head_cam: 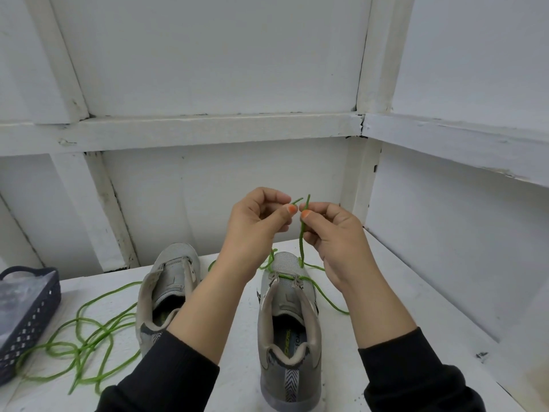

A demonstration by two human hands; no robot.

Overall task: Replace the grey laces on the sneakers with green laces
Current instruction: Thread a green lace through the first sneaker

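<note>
left grip + right grip | pinch green lace ends | above right sneaker

Basket runs off the left edge, stuff inside too blurry to call. Left forearm covers part of the left shoe. Right shoe insole print only partly readable. Both sleeves cut off at the bottom.
</note>
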